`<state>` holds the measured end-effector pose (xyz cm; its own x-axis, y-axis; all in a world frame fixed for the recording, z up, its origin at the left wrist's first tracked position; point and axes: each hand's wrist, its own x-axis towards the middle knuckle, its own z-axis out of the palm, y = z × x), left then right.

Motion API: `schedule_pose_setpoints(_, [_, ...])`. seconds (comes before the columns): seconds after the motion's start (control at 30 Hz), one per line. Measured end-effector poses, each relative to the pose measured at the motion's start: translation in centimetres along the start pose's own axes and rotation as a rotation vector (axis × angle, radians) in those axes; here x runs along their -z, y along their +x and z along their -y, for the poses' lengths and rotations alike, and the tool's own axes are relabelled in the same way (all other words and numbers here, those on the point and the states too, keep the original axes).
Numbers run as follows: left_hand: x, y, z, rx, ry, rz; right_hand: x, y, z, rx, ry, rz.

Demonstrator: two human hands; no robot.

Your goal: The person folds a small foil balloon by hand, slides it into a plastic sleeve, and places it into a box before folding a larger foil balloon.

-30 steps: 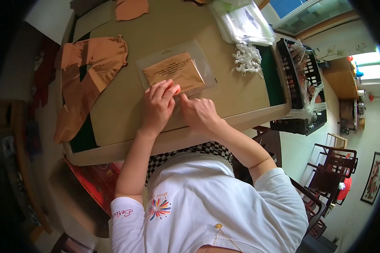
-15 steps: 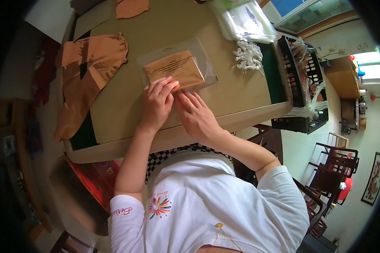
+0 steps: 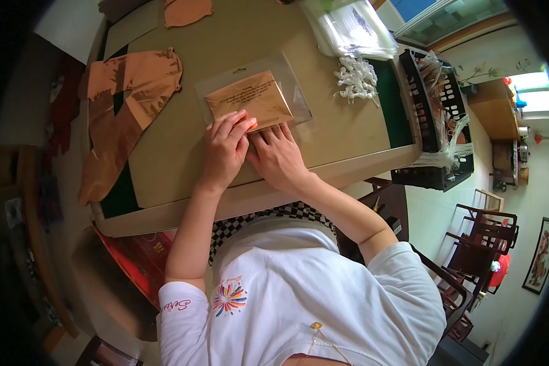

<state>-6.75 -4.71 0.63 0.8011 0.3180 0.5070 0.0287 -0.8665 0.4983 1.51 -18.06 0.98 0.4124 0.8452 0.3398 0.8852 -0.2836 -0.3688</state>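
A folded rose-gold foil balloon (image 3: pixel 250 97) with printed text lies over a clear plastic bag (image 3: pixel 294 82) with a hang hole at its top. My left hand (image 3: pixel 226 143) pinches the balloon's near left corner, thumb and fingers closed on it. Beside it, my right hand (image 3: pixel 279 155) lies palm down with fingers stretched out, their tips reaching the packet's near edge and partly hidden there. To the left, a larger rose-gold foil sheet (image 3: pixel 143 85) lies spread and creased, hanging toward the table's left edge.
Another foil piece (image 3: pixel 188 11) lies at the far edge. A stack of clear bags (image 3: pixel 354 27) sits at the far right, with a heap of white ribbon pieces (image 3: pixel 355 79) below it. A black plastic crate (image 3: pixel 430 113) holding clear wrap stands off the table's right side.
My right hand has moved slightly left and forward, its fingertips now at the folded balloon's near edge. My left hand keeps its hold on the corner.
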Motion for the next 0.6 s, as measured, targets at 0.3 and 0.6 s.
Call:
schedule_pose_setpoints(0.3, [0.4, -0.4, -0.6, -0.058, 0.155, 0.092, 8.0, -2.9, -3.3, -0.271, 0.235, -0.066])
schedule_pose_setpoints(0.6, [0.2, 0.9, -1.3, -0.072, 0.231, 0.124, 5.0, 0.9, -6.9, -0.122, 0.134, -0.164])
